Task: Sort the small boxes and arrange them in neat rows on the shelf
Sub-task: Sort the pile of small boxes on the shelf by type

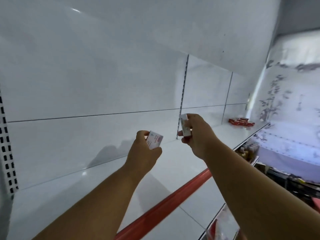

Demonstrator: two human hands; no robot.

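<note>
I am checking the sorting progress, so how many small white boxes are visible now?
2. One white box is held in the left hand, the other white box in the right hand, both above the shelf. The hands may hide more.

1. Hands: two, a left hand [143,149] and a right hand [195,134], both raised over the shelf.
2. Small white boxes in hand: two, a left white box [155,140] and a right white box [185,126], one per hand.
3. Red boxes [240,122]: one cluster lying at the far end of the shelf; individual count not legible, too small and blurred.
4. White shelf [86,191]: one, with one red edge strip [173,201] along its front.
5. Slotted uprights on the back panel: two, a left upright [7,144] and a middle upright [182,96].
</note>
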